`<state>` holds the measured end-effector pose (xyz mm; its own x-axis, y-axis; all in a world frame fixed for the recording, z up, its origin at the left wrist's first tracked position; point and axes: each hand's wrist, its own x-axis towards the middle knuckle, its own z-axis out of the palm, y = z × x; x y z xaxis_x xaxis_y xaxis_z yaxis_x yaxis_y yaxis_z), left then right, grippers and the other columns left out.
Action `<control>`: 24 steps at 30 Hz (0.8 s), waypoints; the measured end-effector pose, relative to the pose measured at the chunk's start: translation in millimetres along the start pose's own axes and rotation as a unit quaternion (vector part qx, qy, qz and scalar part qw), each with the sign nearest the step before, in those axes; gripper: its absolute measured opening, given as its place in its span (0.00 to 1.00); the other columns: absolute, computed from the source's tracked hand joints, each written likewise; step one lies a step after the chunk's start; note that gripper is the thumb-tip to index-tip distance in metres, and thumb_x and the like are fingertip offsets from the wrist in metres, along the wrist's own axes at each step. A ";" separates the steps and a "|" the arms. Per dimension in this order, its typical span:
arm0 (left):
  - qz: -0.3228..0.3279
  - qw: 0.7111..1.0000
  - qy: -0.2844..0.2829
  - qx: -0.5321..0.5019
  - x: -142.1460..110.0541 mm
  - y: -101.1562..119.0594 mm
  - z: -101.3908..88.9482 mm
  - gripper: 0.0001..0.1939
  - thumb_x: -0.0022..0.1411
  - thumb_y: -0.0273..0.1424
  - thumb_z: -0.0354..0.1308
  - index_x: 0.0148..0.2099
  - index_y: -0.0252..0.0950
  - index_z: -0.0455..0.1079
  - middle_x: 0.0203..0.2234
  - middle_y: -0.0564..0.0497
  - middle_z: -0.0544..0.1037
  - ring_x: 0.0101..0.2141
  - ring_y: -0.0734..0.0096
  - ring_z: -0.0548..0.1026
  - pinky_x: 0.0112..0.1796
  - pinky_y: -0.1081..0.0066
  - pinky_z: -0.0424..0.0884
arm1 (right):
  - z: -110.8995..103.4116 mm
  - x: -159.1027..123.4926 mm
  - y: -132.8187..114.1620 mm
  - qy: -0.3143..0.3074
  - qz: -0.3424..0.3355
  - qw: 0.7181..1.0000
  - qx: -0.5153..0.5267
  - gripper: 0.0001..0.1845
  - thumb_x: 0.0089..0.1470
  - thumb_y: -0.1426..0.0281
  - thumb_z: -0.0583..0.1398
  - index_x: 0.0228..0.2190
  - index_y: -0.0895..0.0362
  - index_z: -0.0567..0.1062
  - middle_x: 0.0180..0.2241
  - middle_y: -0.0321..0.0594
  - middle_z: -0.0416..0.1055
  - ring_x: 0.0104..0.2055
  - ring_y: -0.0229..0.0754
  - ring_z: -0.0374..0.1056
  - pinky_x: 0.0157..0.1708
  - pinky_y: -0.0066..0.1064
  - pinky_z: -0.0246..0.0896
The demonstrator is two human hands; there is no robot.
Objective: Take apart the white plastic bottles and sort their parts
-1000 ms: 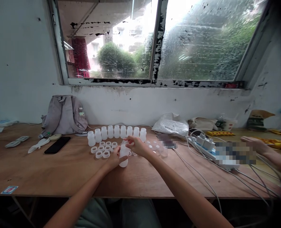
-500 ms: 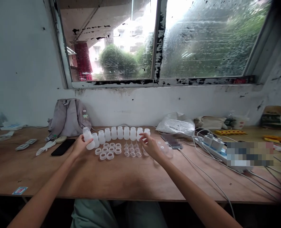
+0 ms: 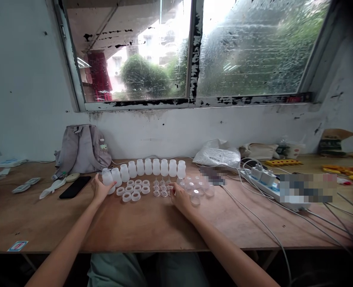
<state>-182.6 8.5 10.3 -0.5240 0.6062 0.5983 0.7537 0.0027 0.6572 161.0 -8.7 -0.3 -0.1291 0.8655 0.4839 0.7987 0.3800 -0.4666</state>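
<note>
head view showed your right hand [image 3: 181,198] nearest you, resting low on the wooden table [image 3: 164,227] with its fingers loosely curled and holding nothing that could be made out; the fingertips pointed up and left at the small clear funnel-shaped pieces [image 3: 162,187], which stood just beyond them. the clear domed caps [image 3: 199,187] lay just to the right of that hand. your left hand [image 3: 100,189] was a little farther out and well apart to the left, its fingers wrapped around a white bottle [image 3: 107,178] that stood nearly upright, its long axis tilted slightly, at the left end of the row of white bottles [image 3: 148,167]. between your hands lay the white rings [image 3: 133,188], closer to the left one. farther back, against the wall, a grey backpack [image 3: 81,149] sat left of the row.
</note>
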 end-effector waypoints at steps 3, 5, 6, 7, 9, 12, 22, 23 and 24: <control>0.108 0.990 0.088 0.007 -16.5 13.8 -2.3 0.44 0.40 0.45 0.60 0.55 0.27 0.50 0.53 0.32 0.53 0.55 0.50 0.50 0.51 0.56 0.51 | 1.3 0.6 2.2 -0.011 0.027 0.999 -0.020 0.14 0.51 0.74 0.49 0.41 0.57 0.66 0.36 0.43 0.71 0.36 0.42 0.67 0.30 0.28 0.55; 0.187 0.981 0.054 -0.001 -31.8 24.6 -3.9 0.32 0.45 0.43 0.57 0.50 0.32 0.58 0.52 0.37 0.55 0.53 0.53 0.54 0.51 0.57 0.53 | 2.8 0.8 4.1 -0.012 0.042 0.999 -0.031 0.15 0.51 0.74 0.50 0.42 0.58 0.65 0.36 0.46 0.71 0.37 0.44 0.67 0.30 0.29 0.55; 0.223 0.975 0.009 0.000 -39.8 29.7 -4.3 0.23 0.48 0.42 0.56 0.45 0.34 0.62 0.51 0.40 0.58 0.52 0.55 0.56 0.51 0.58 0.54 | 3.5 0.8 5.1 -0.014 0.049 0.998 -0.038 0.15 0.51 0.74 0.50 0.43 0.59 0.64 0.37 0.47 0.71 0.37 0.45 0.67 0.31 0.29 0.55; 0.258 0.965 -0.045 0.005 -47.5 34.4 -4.2 0.16 0.51 0.40 0.54 0.40 0.37 0.65 0.49 0.43 0.60 0.51 0.57 0.58 0.50 0.59 0.55 | 4.1 0.7 6.1 -0.017 0.056 0.997 -0.046 0.16 0.51 0.74 0.51 0.43 0.59 0.64 0.37 0.48 0.71 0.38 0.45 0.67 0.31 0.30 0.55; 0.314 0.939 -0.140 0.021 -60.8 41.4 -2.2 0.09 0.52 0.38 0.53 0.32 0.39 0.68 0.45 0.46 0.65 0.49 0.57 0.60 0.49 0.59 0.57 | 5.0 0.7 8.3 -0.023 0.066 0.996 -0.059 0.16 0.51 0.73 0.51 0.43 0.60 0.64 0.37 0.50 0.70 0.38 0.46 0.67 0.32 0.30 0.55; 0.342 0.916 -0.205 0.043 -72.9 44.9 4.2 0.07 0.49 0.36 0.56 0.30 0.39 0.68 0.44 0.47 0.68 0.49 0.55 0.60 0.47 0.58 0.58 | 5.5 1.1 10.6 -0.031 0.068 0.995 -0.063 0.10 0.50 0.72 0.52 0.37 0.59 0.68 0.35 0.49 0.70 0.37 0.46 0.67 0.31 0.31 0.55; 0.321 0.918 -0.233 0.000 -81.3 53.9 12.4 0.06 0.53 0.34 0.52 0.31 0.38 0.66 0.43 0.45 0.68 0.48 0.57 0.62 0.47 0.58 0.58 | -0.4 -7.5 -3.4 -0.051 -0.090 0.995 0.011 0.06 0.48 0.70 0.54 0.31 0.55 0.69 0.30 0.37 0.67 0.31 0.37 0.64 0.30 0.25 0.54; 0.319 0.915 -0.245 -0.020 -83.6 59.5 11.4 0.05 0.54 0.33 0.51 0.32 0.38 0.65 0.43 0.45 0.69 0.48 0.58 0.63 0.47 0.59 0.59 | 0.8 -8.8 -4.6 -0.066 -0.128 0.989 0.025 0.05 0.47 0.72 0.55 0.30 0.56 0.69 0.30 0.37 0.67 0.32 0.38 0.63 0.31 0.26 0.54; 0.317 0.912 -0.258 -0.040 -86.3 66.1 10.3 0.06 0.55 0.33 0.50 0.34 0.38 0.64 0.41 0.46 0.70 0.47 0.60 0.64 0.46 0.60 0.60 | 2.4 -9.7 -5.4 -0.079 -0.156 0.984 0.036 0.05 0.46 0.73 0.55 0.29 0.56 0.69 0.30 0.37 0.67 0.33 0.38 0.63 0.32 0.26 0.54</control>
<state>-83.5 -35.5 -2.6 0.2781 0.7597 0.5879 0.7986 -0.5229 0.2979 156.6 -18.3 -4.3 -0.4551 0.7409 0.4940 0.6624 0.6524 -0.3683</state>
